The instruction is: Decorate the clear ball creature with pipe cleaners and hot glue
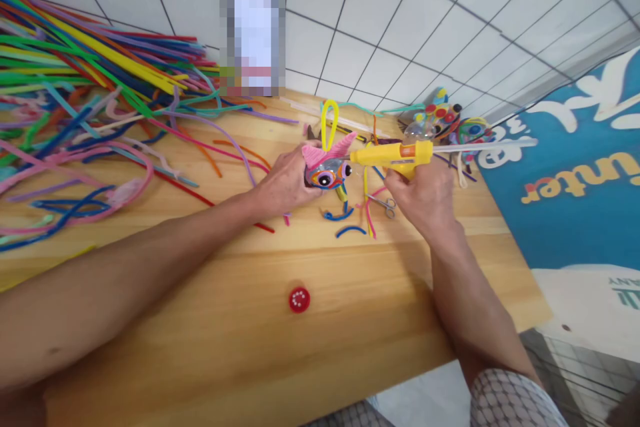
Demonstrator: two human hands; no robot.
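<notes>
Head cam: the left hand [287, 183] is wrapped around a pink googly-eyed figure [327, 170] mid-way across the desk [225, 347], while the right hand [425, 197] grips a yellow glue gun [395, 155], its tip right at the figure. Some scissors [384, 204] lie just below the gun, a red cap [299, 299] sits nearer the person, and pipe cleaners [75, 73] are heaped on the left.

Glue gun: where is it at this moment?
Head view, right of centre: the yellow glue gun is in the right hand, nozzle pointing at the pink-eared craft figure the left hand holds, just above the scissors.
</notes>
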